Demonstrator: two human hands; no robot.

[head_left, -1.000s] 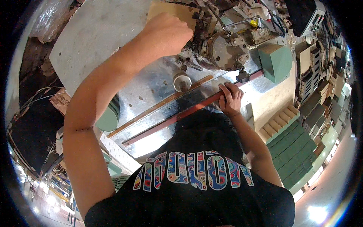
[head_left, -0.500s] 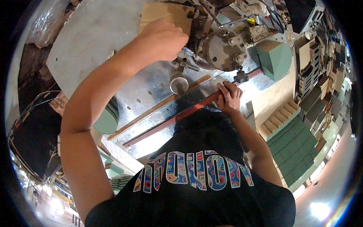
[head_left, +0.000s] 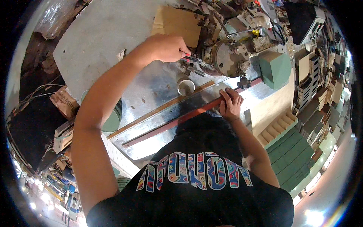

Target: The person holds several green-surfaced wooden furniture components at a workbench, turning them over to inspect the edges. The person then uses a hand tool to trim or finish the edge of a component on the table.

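My left hand (head_left: pixel 167 48) is stretched far forward and closed around a thin tool with a red handle (head_left: pixel 191 58), its tip at the side of a round grey metal machine (head_left: pixel 227 56). My right hand (head_left: pixel 230 103) rests with curled fingers on a long red bar (head_left: pixel 177 121) that runs along the near edge of the shiny metal worktop (head_left: pixel 159 87). A small white cup (head_left: pixel 185 86) stands on the worktop between the two hands. A thin wooden strip (head_left: pixel 159 109) lies parallel to the red bar.
A green block (head_left: pixel 275 69) sits right of the machine. A brown cardboard sheet (head_left: pixel 176 23) lies behind my left hand. Stacks of green slabs (head_left: pixel 293 153) and tan blocks (head_left: pixel 274 128) stand at the right. A green round lid (head_left: pixel 113 119) is at the left.
My left hand has moved down and right from the cardboard sheet to the machine's side, with the red-handled tool now visible. My right hand stays on the red bar.
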